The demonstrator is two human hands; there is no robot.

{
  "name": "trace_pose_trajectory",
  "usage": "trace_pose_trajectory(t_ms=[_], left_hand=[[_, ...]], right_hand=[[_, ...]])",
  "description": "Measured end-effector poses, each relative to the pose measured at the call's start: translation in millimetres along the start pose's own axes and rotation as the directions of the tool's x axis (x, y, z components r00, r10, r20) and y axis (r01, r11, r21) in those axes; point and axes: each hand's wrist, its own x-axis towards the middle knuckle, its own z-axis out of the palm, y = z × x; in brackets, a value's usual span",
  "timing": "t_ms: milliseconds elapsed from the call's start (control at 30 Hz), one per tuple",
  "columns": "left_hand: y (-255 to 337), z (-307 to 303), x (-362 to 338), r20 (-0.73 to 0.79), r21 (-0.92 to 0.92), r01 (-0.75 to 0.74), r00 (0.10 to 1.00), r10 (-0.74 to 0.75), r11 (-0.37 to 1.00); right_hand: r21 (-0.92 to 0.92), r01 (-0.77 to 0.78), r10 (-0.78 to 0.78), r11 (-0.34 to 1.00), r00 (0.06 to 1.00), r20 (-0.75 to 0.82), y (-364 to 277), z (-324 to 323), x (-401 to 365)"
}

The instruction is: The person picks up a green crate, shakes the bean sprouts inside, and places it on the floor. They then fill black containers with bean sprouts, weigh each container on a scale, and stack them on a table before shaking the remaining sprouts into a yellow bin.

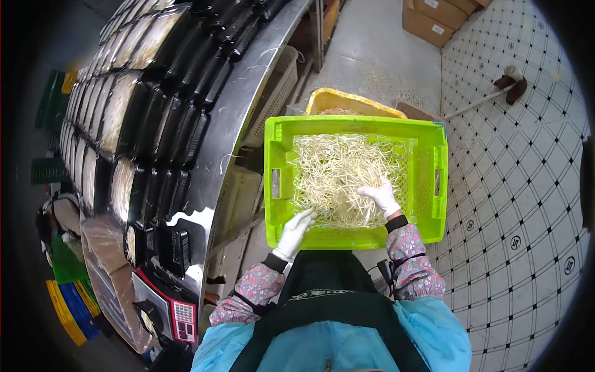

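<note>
A bright green plastic crate (354, 237) stands in front of me, with a loose heap of thin, pale strands like bean sprouts (334, 173) in it. My right hand (382, 197), in a white glove, is in the crate's right half, its fingers curled into the strands around a clump; its fingertips are partly hidden among them. At the near left wall, my left hand (296, 234), also white-gloved, has its fingers stretched out close to the rim and the edge of the heap. Nothing shows in that palm.
Left is a metal table (238, 80) stacked with black trays (167, 115), some film-wrapped. A red-framed scale (184, 316) with a keypad sits at its near end. Behind the crate is a yellow tub (356, 100). Cardboard boxes (437, 22) and a long-handled brush (511, 87) are farther right.
</note>
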Motion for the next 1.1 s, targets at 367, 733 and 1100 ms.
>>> trace_pose_trajectory(t_ms=[367, 733, 1100], left_hand=[[-54.2, 11.0, -105.2, -0.302, -0.077, -0.07, 0.952, 0.044, 0.995], [-101.6, 16.7, -182.7, -0.547, -0.152, -0.19, 0.834, 0.078, 0.97], [-104.1, 18.0, -248.3, -0.589, -0.01, -0.32, 0.768, 0.253, 0.947]], right_hand=[[-0.92, -0.024, -0.108, 0.391, 0.992, -0.071, 43.7, 81.9, 17.1], [-0.645, 0.245, -0.292, 0.724, 0.956, 0.036, 44.1, 21.3, 39.7], [-0.127, 0.206, -0.155, 0.97, 0.933, 0.324, 10.8, -1.9, 9.4]])
